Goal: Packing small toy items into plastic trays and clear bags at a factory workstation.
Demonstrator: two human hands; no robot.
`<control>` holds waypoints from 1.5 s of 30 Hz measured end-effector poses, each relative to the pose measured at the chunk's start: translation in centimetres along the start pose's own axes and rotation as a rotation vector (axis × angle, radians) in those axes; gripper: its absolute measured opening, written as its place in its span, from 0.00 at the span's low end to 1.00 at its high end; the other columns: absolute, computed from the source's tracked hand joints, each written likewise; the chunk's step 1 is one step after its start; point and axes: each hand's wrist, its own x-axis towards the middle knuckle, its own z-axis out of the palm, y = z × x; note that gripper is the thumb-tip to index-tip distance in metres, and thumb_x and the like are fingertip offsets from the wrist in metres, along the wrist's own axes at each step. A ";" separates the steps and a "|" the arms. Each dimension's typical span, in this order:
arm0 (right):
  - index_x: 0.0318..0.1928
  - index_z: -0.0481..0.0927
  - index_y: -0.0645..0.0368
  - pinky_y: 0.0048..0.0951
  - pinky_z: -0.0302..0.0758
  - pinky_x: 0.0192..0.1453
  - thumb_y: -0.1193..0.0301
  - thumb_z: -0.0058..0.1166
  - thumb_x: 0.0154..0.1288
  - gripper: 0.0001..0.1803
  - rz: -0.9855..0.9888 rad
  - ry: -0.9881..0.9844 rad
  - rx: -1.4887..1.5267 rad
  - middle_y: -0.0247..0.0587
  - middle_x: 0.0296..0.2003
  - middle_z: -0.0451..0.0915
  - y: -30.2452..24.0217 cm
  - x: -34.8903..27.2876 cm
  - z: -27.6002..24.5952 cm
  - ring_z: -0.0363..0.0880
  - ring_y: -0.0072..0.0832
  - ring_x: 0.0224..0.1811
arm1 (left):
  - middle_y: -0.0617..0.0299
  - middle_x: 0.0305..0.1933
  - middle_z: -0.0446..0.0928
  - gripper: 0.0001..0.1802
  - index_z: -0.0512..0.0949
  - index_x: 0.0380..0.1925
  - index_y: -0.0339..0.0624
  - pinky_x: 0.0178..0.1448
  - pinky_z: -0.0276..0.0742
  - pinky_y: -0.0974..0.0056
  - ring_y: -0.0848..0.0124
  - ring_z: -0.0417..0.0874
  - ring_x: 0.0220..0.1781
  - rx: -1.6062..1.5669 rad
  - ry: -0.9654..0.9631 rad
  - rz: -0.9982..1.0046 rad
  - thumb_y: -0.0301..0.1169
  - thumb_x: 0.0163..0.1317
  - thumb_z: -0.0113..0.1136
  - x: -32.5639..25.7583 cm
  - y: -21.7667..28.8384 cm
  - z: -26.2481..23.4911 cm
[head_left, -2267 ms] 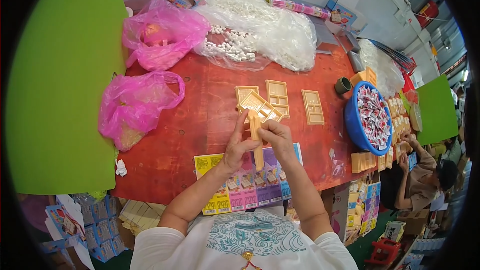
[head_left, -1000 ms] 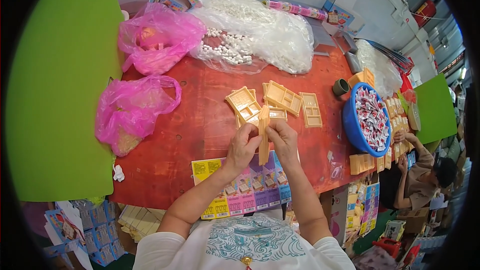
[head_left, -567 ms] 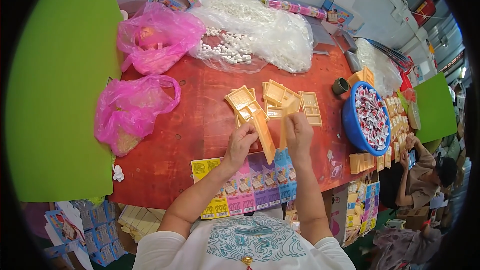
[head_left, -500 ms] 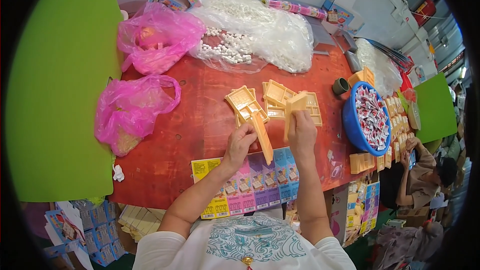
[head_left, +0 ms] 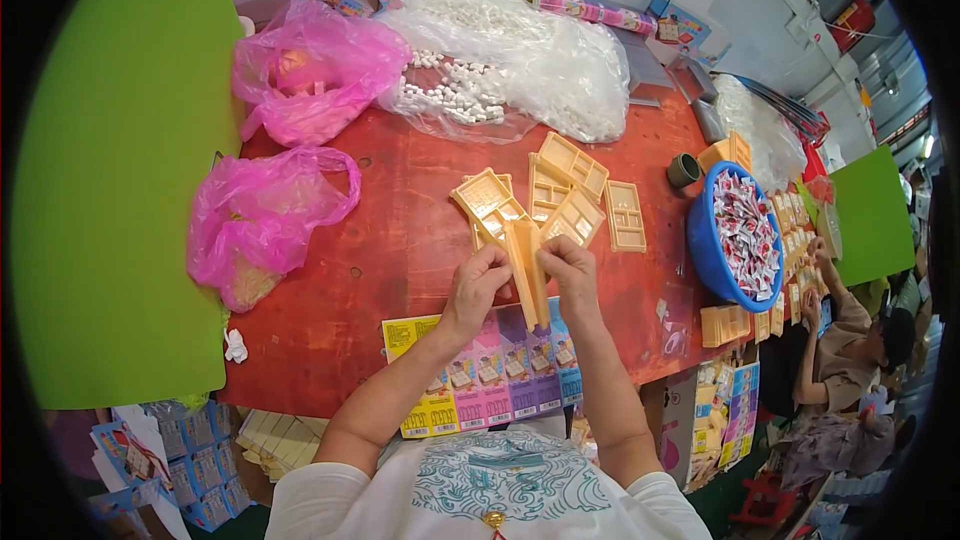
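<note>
Upright, tray stack (head_left: 527,270) between both hands (head_left: 478,280).

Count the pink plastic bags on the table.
2. One pink bag lies at the table's far left corner; the other pink bag lies nearer, by the left edge. More may be hidden.

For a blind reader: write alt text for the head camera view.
Both hands, the left hand and right hand, hold a stack of tan plastic trays upright over a red table. More loose trays lie just beyond, with pink bags, a clear bag of white pieces and a blue basin of sachets around.
</note>
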 end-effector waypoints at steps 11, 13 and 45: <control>0.35 0.77 0.64 0.30 0.72 0.30 0.73 0.52 0.64 0.06 -0.443 0.153 -0.802 0.48 0.27 0.77 -1.4 1.2 0.4 0.77 0.33 0.27 | 0.63 0.32 0.77 0.06 0.74 0.33 0.38 0.38 0.74 0.72 0.77 0.77 0.32 -0.120 -0.002 0.021 0.28 0.64 0.49 1.5 -0.7 -0.8; 0.36 0.77 0.64 0.30 0.73 0.31 0.73 0.52 0.64 0.06 -0.253 -0.001 -0.516 0.46 0.27 0.77 0.0 1.2 1.1 0.77 0.30 0.27 | 0.62 0.32 0.77 0.06 0.74 0.33 0.37 0.39 0.74 0.72 0.76 0.76 0.32 -0.050 -0.019 0.026 0.27 0.63 0.49 1.5 -0.2 -0.5; 0.29 0.76 0.66 0.20 0.66 0.31 0.78 0.55 0.60 0.04 -0.243 0.008 -0.365 0.31 0.24 0.71 -0.2 -0.2 2.2 0.69 0.16 0.28 | 0.63 0.21 0.75 0.11 0.75 0.27 0.36 0.28 0.70 0.70 0.77 0.75 0.23 0.161 0.094 0.034 0.32 0.61 0.52 0.3 0.3 -0.2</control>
